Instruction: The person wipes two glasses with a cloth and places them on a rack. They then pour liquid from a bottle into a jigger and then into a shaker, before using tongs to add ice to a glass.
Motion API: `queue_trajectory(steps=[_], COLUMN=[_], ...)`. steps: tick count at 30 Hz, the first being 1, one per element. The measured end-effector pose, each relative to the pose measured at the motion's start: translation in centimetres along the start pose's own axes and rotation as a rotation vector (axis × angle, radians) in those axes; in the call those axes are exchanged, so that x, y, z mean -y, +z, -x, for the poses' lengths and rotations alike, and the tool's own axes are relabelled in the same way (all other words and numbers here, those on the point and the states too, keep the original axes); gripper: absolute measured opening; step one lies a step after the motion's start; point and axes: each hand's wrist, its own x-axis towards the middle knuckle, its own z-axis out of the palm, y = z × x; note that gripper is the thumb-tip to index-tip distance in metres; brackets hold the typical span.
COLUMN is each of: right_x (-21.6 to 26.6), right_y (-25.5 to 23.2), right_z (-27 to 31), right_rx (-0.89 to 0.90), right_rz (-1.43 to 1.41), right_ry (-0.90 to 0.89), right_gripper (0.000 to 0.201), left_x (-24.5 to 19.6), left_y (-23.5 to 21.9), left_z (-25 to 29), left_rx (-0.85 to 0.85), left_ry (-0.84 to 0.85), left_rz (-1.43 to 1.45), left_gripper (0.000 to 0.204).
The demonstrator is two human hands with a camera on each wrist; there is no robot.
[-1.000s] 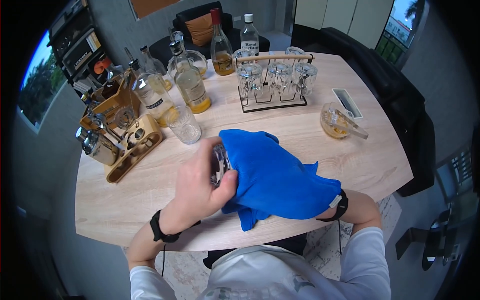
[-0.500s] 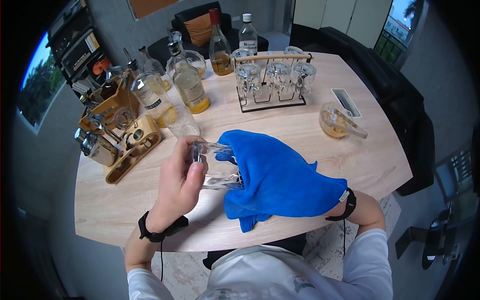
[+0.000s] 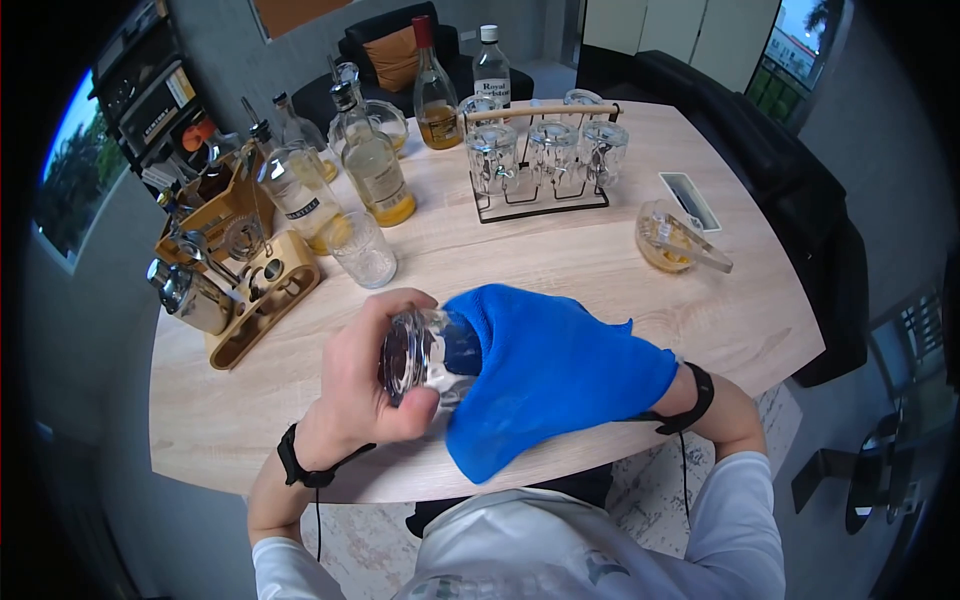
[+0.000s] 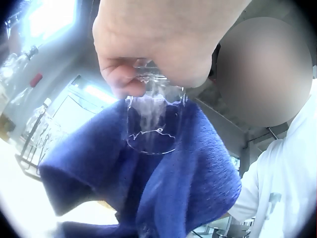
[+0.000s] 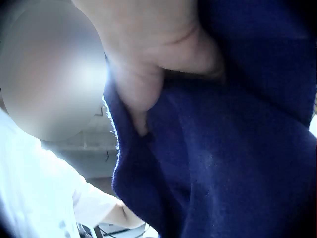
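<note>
My left hand (image 3: 365,380) grips a clear glass (image 3: 425,352) by its thick base, thumb on the near side, the glass lying on its side in the head view. The glass's other end meets a blue cloth (image 3: 550,370). In the left wrist view the glass (image 4: 154,124) stands out against the cloth (image 4: 183,183) below the left hand (image 4: 153,44). The cloth covers my right hand in the head view; in the right wrist view that hand (image 5: 158,54) has its fingers curled into the cloth (image 5: 213,148), their tips hidden.
A cut-pattern glass (image 3: 362,250) stands beyond my left hand. Bottles (image 3: 375,175) and a wooden bar-tool stand (image 3: 265,305) are at the left. A rack (image 3: 545,208) holds several upturned glasses at the back; an ashtray (image 3: 665,240) sits at the right.
The glass, drawn partly out of the cloth half a second ago, now has its base turned more towards the head camera. The cloth's near edge has spread and hangs lower.
</note>
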Motion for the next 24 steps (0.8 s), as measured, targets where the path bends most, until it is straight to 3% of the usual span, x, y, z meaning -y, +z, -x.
queue_trajectory(steps=[1,3,4,7,9,10,12,13,15,17,19,22,23,24], right_x=[-1.2,-3.2,-3.5,-2.8,-1.8,-1.8,-1.4,-0.9,2.4,3.2,3.5,0.8,-3.0,-3.8], right_y=[0.0,-0.1,0.1,0.2,-0.4,-0.2,0.4,-0.1,-1.8,-2.0,-1.8,0.0,1.9,2.5], right_z=[-0.2,-0.7,-0.2,0.6,0.8,1.1,1.7,1.8,1.3,0.7,0.2,0.3,0.6,0.9], right_rx=[-0.001,0.190,0.188,0.198,0.130,0.130,-0.162,-0.164,0.066,0.094,0.126,0.134,-0.072,-0.177], right_rz=[-0.002,-0.187,-0.188,-0.253,-0.066,-0.066,-0.055,-0.057,0.166,0.278,0.393,0.429,0.453,0.451], right_ry=[0.000,-0.094,-0.094,-0.130,-0.054,-0.055,-0.084,-0.084,0.225,0.260,0.289,0.308,-0.034,-0.202], right_gripper=[0.046,0.070,0.070,0.075,0.081,0.081,0.078,0.078,0.072,0.070,0.067,0.066,0.066,0.066], left_x=[0.1,0.3,0.6,0.2,0.2,0.1,-0.1,-0.4,-1.3,-1.6,-2.3,-2.4,-2.5,-2.6], left_y=[-0.2,-0.7,-1.0,-0.9,-1.3,-1.2,-1.3,-1.1,-0.3,0.6,1.1,2.0,2.2,2.6], left_z=[0.0,-0.4,-0.7,-1.3,-1.1,-0.7,0.0,0.2,0.4,0.3,0.2,0.1,-0.1,-0.1], left_rx=[0.002,0.113,0.158,0.152,0.197,0.168,0.195,0.198,0.234,0.203,0.188,0.146,0.146,0.155], left_ry=[-0.001,0.233,0.340,0.435,0.373,0.186,-0.131,-0.131,-0.369,-0.335,-0.488,-0.422,-0.385,-0.387], left_rz=[-0.001,0.004,-0.072,-0.141,-0.149,-0.002,0.301,0.301,0.418,0.411,0.385,0.199,0.088,0.091], left_gripper=[0.063,0.068,0.076,0.083,0.089,0.090,0.089,0.089,0.081,0.071,0.066,0.064,0.064,0.064])
